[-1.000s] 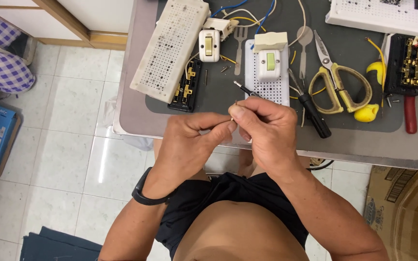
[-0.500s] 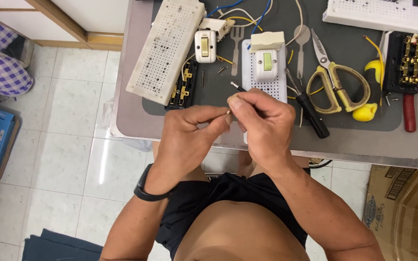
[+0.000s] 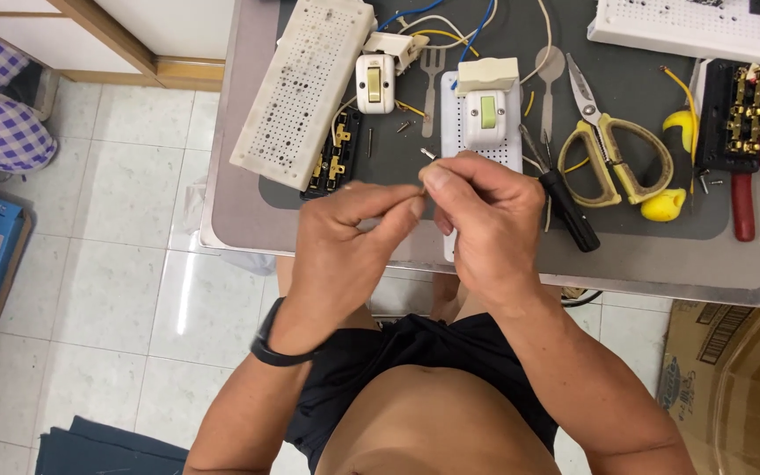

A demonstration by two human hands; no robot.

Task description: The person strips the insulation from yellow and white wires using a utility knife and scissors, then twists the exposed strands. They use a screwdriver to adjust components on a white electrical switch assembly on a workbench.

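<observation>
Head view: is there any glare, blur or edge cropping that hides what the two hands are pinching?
Head view: even light, soft shadows; a bright glare streak on the white floor tiles; left hand and right hand sharp, but the small thing pinched between their fingertips is too tiny to identify; yellow-handled scissors crisp; white perforated board cropped by the top edge.

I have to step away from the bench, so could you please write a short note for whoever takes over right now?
Left hand: fingertips pinched on a small thin piece, too small to identify.
Right hand: grip closed on the same piece, meeting the left above the table edge.
On the grey mat: white perforated board with switch, black-handled screwdriver, yellow-handled scissors, red-handled pliers, loose screws.
Done: switch sits on its board.
Left: the pinched piece is not yet fitted anywhere.
</observation>
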